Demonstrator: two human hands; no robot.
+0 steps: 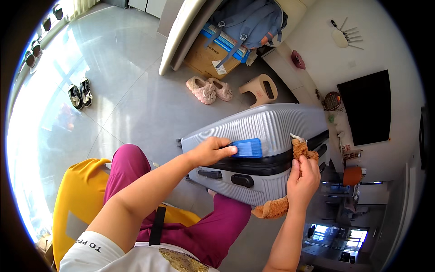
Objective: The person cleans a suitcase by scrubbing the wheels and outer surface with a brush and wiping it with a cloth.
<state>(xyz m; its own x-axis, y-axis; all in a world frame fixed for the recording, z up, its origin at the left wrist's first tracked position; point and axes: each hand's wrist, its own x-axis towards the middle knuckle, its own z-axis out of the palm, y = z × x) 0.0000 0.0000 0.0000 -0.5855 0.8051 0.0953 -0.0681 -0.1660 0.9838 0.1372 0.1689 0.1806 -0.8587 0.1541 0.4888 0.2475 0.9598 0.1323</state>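
Note:
A silver-grey ribbed suitcase (253,127) lies on its side in front of me, with a black band around its middle. My left hand (212,151) is closed on a flat blue plastic piece (247,148), which lies against the ribbed shell just above the band. The piece's exact kind is unclear. At the suitcase's right corner, my right hand (302,176) pinches an orange-brown cloth (302,148) at the band. A small white tip pokes out above the cloth. More of the cloth hangs below the hand, beside the lower shell. A black handle (242,180) sits on the near side.
Beyond the suitcase are pink slippers (204,89), a beige stool (260,90), a cardboard box (208,56) and a blue-grey backpack (253,22). Black shoes (80,94) stand on the grey tiled floor at left. Yellow fabric (77,186) lies beside my leg.

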